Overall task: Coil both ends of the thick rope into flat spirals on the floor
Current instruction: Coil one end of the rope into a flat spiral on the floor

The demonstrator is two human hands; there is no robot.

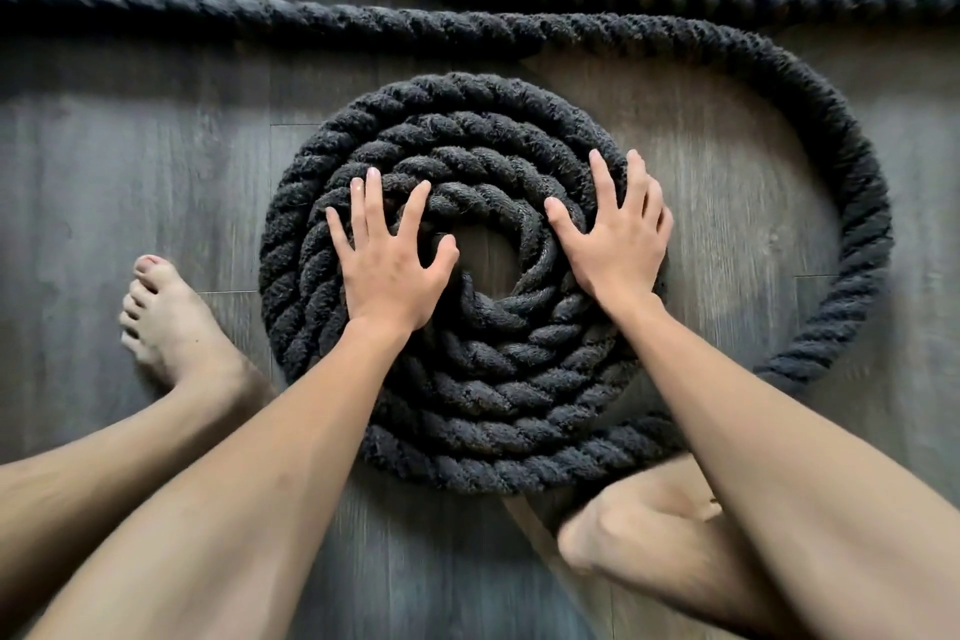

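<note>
A bare left foot (166,327) stands on the grey wood-plank floor (130,172), just beside the coil's left edge. The thick black twisted rope (519,31) lies as a flat spiral (467,405) at centre, a small gap of floor open in its middle. The left hand (389,270) presses flat on the inner turns, fingers spread, grasping nothing. The right hand (615,244) lies likewise, spread and flat, on the spiral's right side. Rightward, the loose rope swings out in a wide loop and runs back across the top.
</note>
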